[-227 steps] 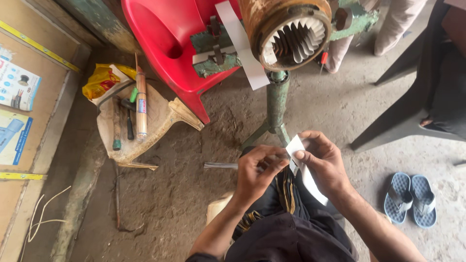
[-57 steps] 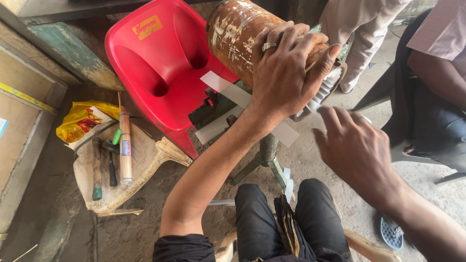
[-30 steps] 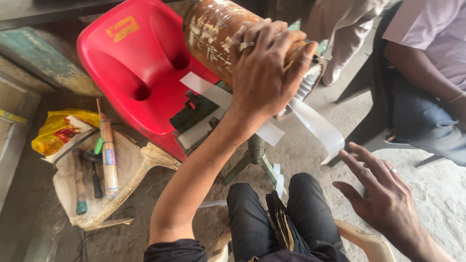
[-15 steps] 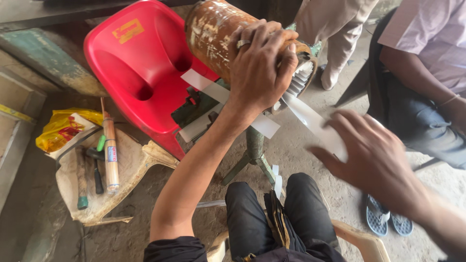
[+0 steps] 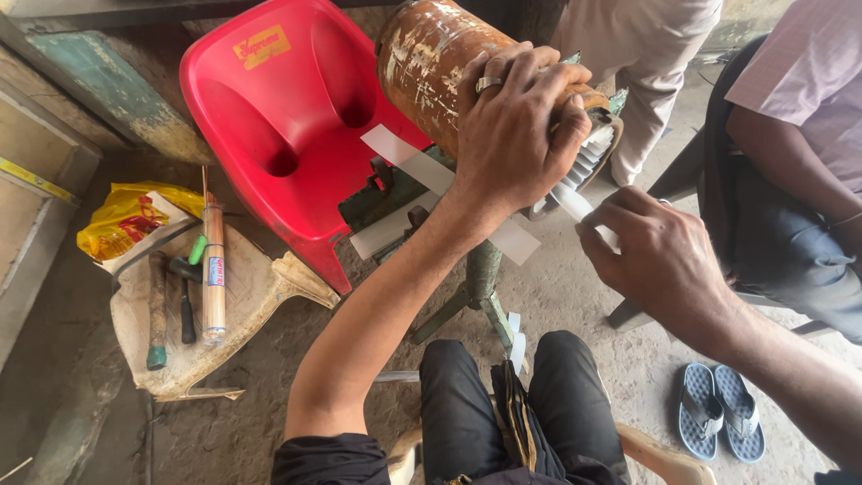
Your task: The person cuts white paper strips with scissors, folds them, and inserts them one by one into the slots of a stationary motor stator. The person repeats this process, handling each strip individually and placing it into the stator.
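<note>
My left hand lies spread over the end of the rusty motor housing at twelve o'clock, palm pressed on it and fingers curled over its slotted rim. My right hand, at three o'clock, pinches a white paper strip just beside the slots. At ten o'clock the red plastic chair lies overturned, touching the housing.
</note>
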The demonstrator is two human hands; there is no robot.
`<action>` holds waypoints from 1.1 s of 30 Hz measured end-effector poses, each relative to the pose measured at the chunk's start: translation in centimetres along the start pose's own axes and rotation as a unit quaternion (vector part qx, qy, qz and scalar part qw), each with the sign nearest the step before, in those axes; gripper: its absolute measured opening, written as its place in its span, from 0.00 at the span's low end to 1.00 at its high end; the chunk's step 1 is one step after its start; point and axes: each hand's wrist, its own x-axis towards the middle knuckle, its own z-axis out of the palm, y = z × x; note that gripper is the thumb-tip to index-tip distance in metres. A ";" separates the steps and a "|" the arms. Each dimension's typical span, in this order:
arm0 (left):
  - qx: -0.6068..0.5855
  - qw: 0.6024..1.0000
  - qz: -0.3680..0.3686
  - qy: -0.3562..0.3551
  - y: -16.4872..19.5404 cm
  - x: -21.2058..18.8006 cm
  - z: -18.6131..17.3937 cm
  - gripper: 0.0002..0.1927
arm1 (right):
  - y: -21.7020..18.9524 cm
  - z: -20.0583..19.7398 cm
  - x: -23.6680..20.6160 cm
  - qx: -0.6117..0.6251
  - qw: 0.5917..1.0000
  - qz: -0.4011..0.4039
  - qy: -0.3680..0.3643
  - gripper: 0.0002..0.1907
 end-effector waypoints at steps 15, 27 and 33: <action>0.011 1.000 -0.001 0.013 -0.4 0.1 0.3 0.18 | -0.3 0.6 -0.4 -0.075 0.997 -0.013 -0.016 0.10; 0.011 1.000 -0.004 0.009 -0.2 0.1 0.3 0.19 | 0.6 1.7 2.0 0.010 1.000 -0.002 -0.012 0.09; 0.010 1.000 -0.004 0.004 -0.5 0.0 0.5 0.19 | -0.4 -0.6 1.1 -0.093 0.989 0.054 -0.103 0.17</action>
